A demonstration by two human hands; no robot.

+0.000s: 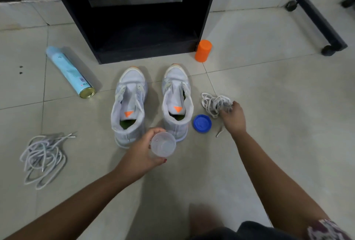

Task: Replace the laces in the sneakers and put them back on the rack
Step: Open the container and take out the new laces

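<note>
At three o'clock from the sneakers (pixel 175 101), right hand (pixel 233 117) pinches soft laces (pixel 210 103), best held by stiff tips (pixel 219 131); left hand (pixel 143 151) grips a cup (pixel 163 144).

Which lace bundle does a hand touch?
The flat white bundle by the blue lid, under the right hand; the greyer bundle lies alone far left.
</note>
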